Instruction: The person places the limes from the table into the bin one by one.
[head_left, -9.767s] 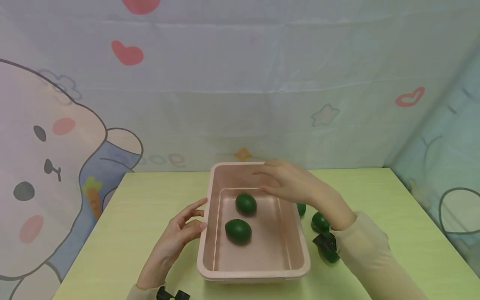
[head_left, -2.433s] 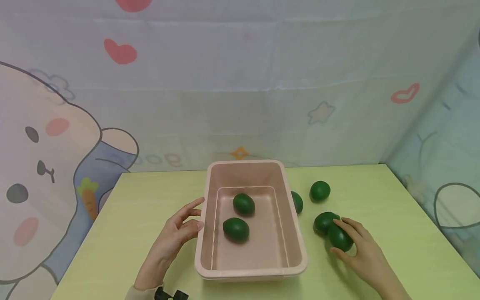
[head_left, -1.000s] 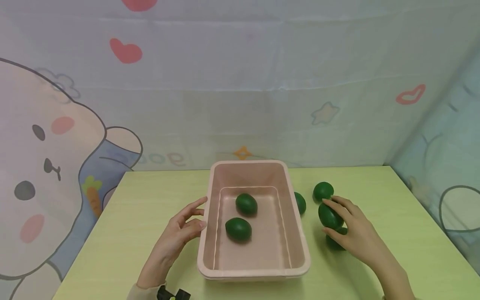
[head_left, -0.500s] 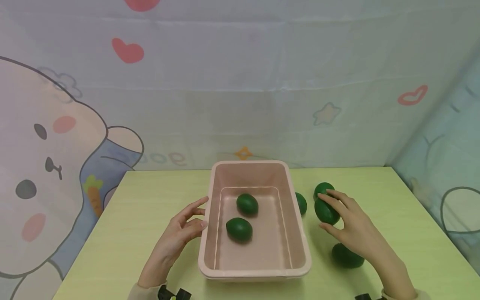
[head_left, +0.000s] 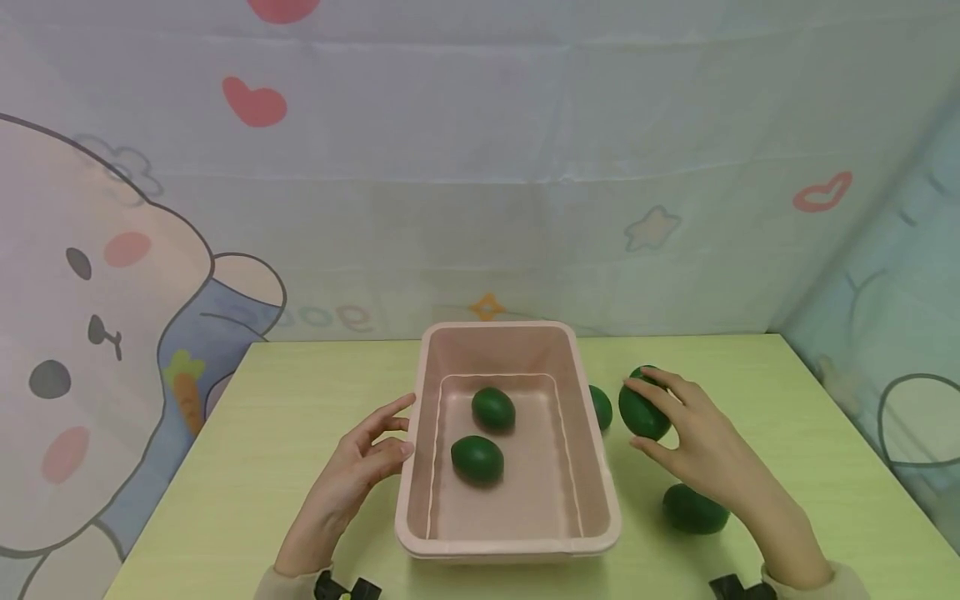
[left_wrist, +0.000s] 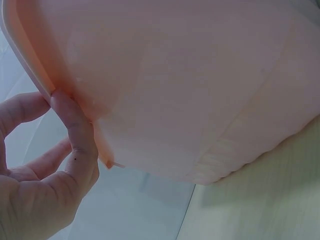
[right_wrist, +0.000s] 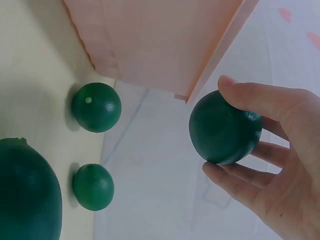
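Note:
My right hand (head_left: pixel 701 442) holds a dark green lime (head_left: pixel 642 415) between thumb and fingers, right of the pink plastic bin (head_left: pixel 510 547). In the right wrist view this lime (right_wrist: pixel 222 129) hangs clear of the table. My left hand (head_left: pixel 356 471) grips the bin's left rim; in the left wrist view the thumb and a finger pinch the rim's edge. Inside the bin lie two limes, an upper lime (head_left: pixel 493 409) and a lower lime (head_left: pixel 477 460).
Nearest me on the right rests a lime (head_left: pixel 695 509). Against the bin's right side is another lime (head_left: pixel 602 408), partly hidden by the wall. A third lime, mostly behind the held one, appears in the right wrist view. A patterned cloth (head_left: pixel 480 225) hangs behind the pale green table (head_left: pixel 315 375).
My right hand has picked up a lime from the right group and carried it up and left towards the bin. The nearest lime has shifted towards me. My left hand stays at the rim.

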